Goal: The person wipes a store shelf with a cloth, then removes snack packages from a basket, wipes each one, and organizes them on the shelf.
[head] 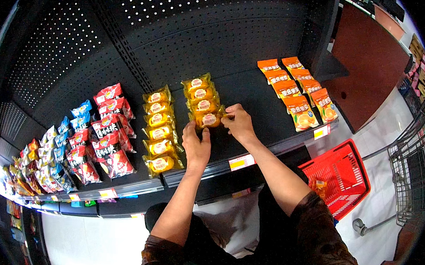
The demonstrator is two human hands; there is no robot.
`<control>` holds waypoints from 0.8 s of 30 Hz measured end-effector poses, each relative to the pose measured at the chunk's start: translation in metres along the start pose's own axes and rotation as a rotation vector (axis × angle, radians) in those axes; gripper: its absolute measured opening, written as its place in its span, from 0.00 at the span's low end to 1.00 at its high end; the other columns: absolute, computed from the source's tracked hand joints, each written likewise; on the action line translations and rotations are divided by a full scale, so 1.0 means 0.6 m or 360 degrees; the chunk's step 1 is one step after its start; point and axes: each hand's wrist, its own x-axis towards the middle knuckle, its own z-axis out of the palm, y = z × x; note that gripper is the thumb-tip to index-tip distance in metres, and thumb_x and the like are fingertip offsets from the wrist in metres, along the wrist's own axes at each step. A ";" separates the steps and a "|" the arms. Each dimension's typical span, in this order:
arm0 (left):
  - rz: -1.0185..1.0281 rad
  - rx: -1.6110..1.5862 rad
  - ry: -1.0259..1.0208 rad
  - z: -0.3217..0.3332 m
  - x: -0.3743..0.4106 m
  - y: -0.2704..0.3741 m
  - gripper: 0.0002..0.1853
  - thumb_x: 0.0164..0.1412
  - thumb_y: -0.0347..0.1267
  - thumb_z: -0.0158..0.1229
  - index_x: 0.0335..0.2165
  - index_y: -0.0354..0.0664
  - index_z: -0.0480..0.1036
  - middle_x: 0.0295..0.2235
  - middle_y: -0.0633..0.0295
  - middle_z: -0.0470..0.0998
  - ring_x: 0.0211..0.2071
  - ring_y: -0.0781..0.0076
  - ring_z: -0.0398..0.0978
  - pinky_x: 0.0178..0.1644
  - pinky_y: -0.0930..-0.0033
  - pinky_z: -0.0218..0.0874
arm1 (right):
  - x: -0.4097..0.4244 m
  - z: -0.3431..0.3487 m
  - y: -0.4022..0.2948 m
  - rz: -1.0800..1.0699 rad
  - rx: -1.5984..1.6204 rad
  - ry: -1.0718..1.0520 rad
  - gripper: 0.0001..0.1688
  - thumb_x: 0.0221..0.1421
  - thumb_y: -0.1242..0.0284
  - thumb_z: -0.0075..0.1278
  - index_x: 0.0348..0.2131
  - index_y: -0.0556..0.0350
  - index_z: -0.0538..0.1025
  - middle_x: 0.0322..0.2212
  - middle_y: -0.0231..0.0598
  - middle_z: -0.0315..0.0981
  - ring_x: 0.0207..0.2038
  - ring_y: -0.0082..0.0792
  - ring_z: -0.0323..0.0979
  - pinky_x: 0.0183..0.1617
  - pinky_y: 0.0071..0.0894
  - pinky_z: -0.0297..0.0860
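On the black shelf, a short column of yellow-wrapped bread packets (204, 105) runs back from near my hands. My right hand (239, 124) pinches the right end of the front bread packet (209, 121) between thumb and fingers. At that packet's lower left corner is my left hand (197, 145), thumb and fingers closed around the wrapper's edge. The packet lies label up, overlapping the one behind it. Just left of my left hand, a longer column of similar yellow packets (159, 133) reaches the shelf's front edge.
Orange snack pouches (299, 109) form two columns at the shelf's right end. Red snack bags (111, 132) and blue bags (62, 133) fill the left. Price tags (242, 162) line the front rail. A red shopping basket (357, 172) and a wire cart (407, 175) stand at lower right.
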 end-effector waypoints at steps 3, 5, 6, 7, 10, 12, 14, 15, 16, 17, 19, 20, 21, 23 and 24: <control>0.0011 0.0065 -0.0015 0.000 0.002 -0.006 0.26 0.60 0.31 0.58 0.53 0.26 0.66 0.54 0.37 0.68 0.56 0.39 0.66 0.61 0.50 0.57 | -0.002 -0.002 -0.012 0.0063 0.0074 -0.0053 0.21 0.56 0.76 0.58 0.48 0.64 0.69 0.37 0.45 0.77 0.31 0.29 0.79 0.26 0.25 0.75; -0.0016 0.0068 -0.0034 -0.003 0.002 -0.009 0.27 0.60 0.32 0.58 0.54 0.25 0.65 0.55 0.37 0.68 0.57 0.39 0.65 0.62 0.50 0.56 | -0.010 -0.004 -0.029 0.0131 0.0128 -0.0071 0.21 0.56 0.76 0.58 0.48 0.64 0.69 0.39 0.45 0.77 0.31 0.29 0.79 0.26 0.25 0.76; -0.0035 0.0052 -0.0048 -0.003 0.003 -0.008 0.27 0.60 0.32 0.58 0.54 0.25 0.65 0.55 0.37 0.67 0.57 0.39 0.64 0.62 0.50 0.56 | -0.012 -0.006 -0.033 0.0165 0.0153 -0.0073 0.21 0.56 0.76 0.58 0.48 0.64 0.70 0.39 0.45 0.77 0.31 0.29 0.79 0.26 0.25 0.76; -0.0054 0.0037 -0.0062 -0.003 0.003 -0.007 0.28 0.60 0.32 0.58 0.54 0.25 0.65 0.56 0.36 0.67 0.58 0.39 0.64 0.63 0.50 0.55 | -0.013 -0.005 -0.033 0.0164 0.0147 -0.0069 0.21 0.56 0.76 0.58 0.48 0.64 0.69 0.40 0.45 0.77 0.31 0.29 0.79 0.26 0.25 0.76; -0.0133 -0.0011 -0.0102 -0.002 0.005 -0.007 0.29 0.61 0.32 0.58 0.55 0.24 0.64 0.57 0.35 0.66 0.59 0.39 0.62 0.64 0.50 0.54 | -0.016 -0.007 -0.038 0.0166 0.0151 -0.0061 0.21 0.57 0.76 0.57 0.48 0.64 0.69 0.40 0.45 0.76 0.31 0.29 0.79 0.26 0.25 0.76; -0.0089 -0.0017 -0.0095 -0.001 0.005 -0.009 0.29 0.61 0.32 0.57 0.55 0.23 0.63 0.57 0.35 0.65 0.60 0.39 0.61 0.65 0.51 0.53 | -0.018 -0.009 -0.040 0.0175 0.0184 -0.0063 0.21 0.57 0.76 0.57 0.48 0.64 0.69 0.40 0.45 0.76 0.32 0.29 0.79 0.27 0.25 0.76; -0.0063 -0.0019 -0.0093 0.000 0.004 -0.011 0.29 0.61 0.32 0.57 0.56 0.23 0.63 0.58 0.34 0.64 0.61 0.39 0.60 0.66 0.51 0.51 | -0.020 -0.012 -0.044 0.0175 0.0216 -0.0077 0.20 0.57 0.76 0.56 0.48 0.63 0.70 0.40 0.44 0.76 0.32 0.29 0.79 0.27 0.25 0.76; -0.0059 -0.0019 -0.0096 -0.001 0.003 -0.009 0.29 0.61 0.32 0.57 0.56 0.23 0.63 0.58 0.34 0.63 0.62 0.39 0.59 0.66 0.51 0.51 | -0.020 -0.013 -0.042 0.0176 0.0231 -0.0084 0.20 0.57 0.76 0.56 0.48 0.63 0.70 0.40 0.44 0.76 0.32 0.29 0.79 0.27 0.25 0.76; -0.0056 -0.0019 -0.0099 -0.001 0.002 -0.007 0.29 0.61 0.32 0.57 0.56 0.23 0.63 0.59 0.34 0.63 0.62 0.39 0.59 0.66 0.52 0.51 | -0.021 -0.014 -0.041 0.0172 0.0237 -0.0083 0.20 0.57 0.76 0.56 0.48 0.63 0.70 0.39 0.44 0.76 0.32 0.29 0.79 0.27 0.25 0.77; -0.0060 -0.0026 -0.0117 -0.003 0.002 -0.005 0.29 0.61 0.32 0.57 0.56 0.23 0.63 0.59 0.34 0.63 0.62 0.39 0.58 0.66 0.52 0.50 | -0.021 -0.014 -0.041 0.0168 0.0242 -0.0082 0.20 0.58 0.76 0.56 0.48 0.62 0.70 0.39 0.43 0.76 0.32 0.29 0.79 0.27 0.25 0.77; -0.0073 -0.0040 -0.0150 -0.007 0.003 0.001 0.29 0.61 0.32 0.57 0.56 0.23 0.62 0.59 0.33 0.62 0.63 0.40 0.58 0.67 0.52 0.50 | -0.024 -0.015 -0.042 0.0161 0.0252 -0.0089 0.19 0.58 0.76 0.55 0.48 0.62 0.70 0.39 0.43 0.76 0.32 0.28 0.79 0.27 0.24 0.77; -0.0072 -0.0022 -0.0158 -0.009 0.003 0.004 0.29 0.61 0.32 0.57 0.56 0.23 0.62 0.59 0.33 0.62 0.63 0.40 0.58 0.67 0.53 0.50 | -0.025 -0.016 -0.042 0.0158 0.0258 -0.0095 0.19 0.58 0.76 0.55 0.48 0.61 0.70 0.39 0.42 0.76 0.32 0.28 0.79 0.27 0.24 0.77; -0.0072 -0.0004 -0.0164 -0.009 0.004 0.005 0.29 0.61 0.32 0.56 0.56 0.24 0.62 0.59 0.33 0.62 0.63 0.40 0.58 0.67 0.53 0.50 | -0.026 -0.016 -0.043 0.0154 0.0263 -0.0101 0.19 0.58 0.76 0.55 0.48 0.61 0.70 0.39 0.42 0.76 0.32 0.28 0.79 0.27 0.24 0.77; -0.0070 0.0015 -0.0174 -0.009 0.005 0.007 0.29 0.61 0.31 0.56 0.57 0.24 0.62 0.59 0.33 0.62 0.63 0.40 0.58 0.67 0.53 0.50 | -0.027 -0.016 -0.043 0.0146 0.0249 -0.0103 0.18 0.59 0.76 0.55 0.48 0.61 0.70 0.39 0.42 0.76 0.32 0.28 0.79 0.27 0.24 0.77; -0.0068 0.0015 -0.0179 -0.009 0.007 0.007 0.29 0.61 0.31 0.56 0.57 0.24 0.62 0.59 0.33 0.61 0.63 0.40 0.58 0.67 0.53 0.50 | -0.027 -0.016 -0.042 0.0142 0.0242 -0.0102 0.17 0.59 0.76 0.54 0.47 0.61 0.70 0.39 0.42 0.75 0.32 0.28 0.79 0.27 0.24 0.77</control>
